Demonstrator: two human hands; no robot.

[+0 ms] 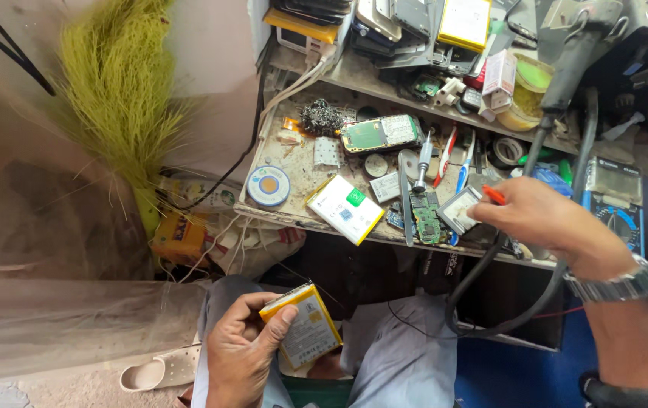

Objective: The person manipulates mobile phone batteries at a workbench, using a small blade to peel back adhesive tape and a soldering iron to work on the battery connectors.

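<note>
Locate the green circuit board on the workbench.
The green circuit board lies at the bench's front edge, left of the right hand, between a white-and-yellow battery and a small grey module.

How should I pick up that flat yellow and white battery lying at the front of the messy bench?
Probably by its two long edges, coming down from above. The flat battery lies face up near the bench's front edge, thin and wide, with a little bare space along its long sides. The left hand grips a similar battery by its edges.
</note>
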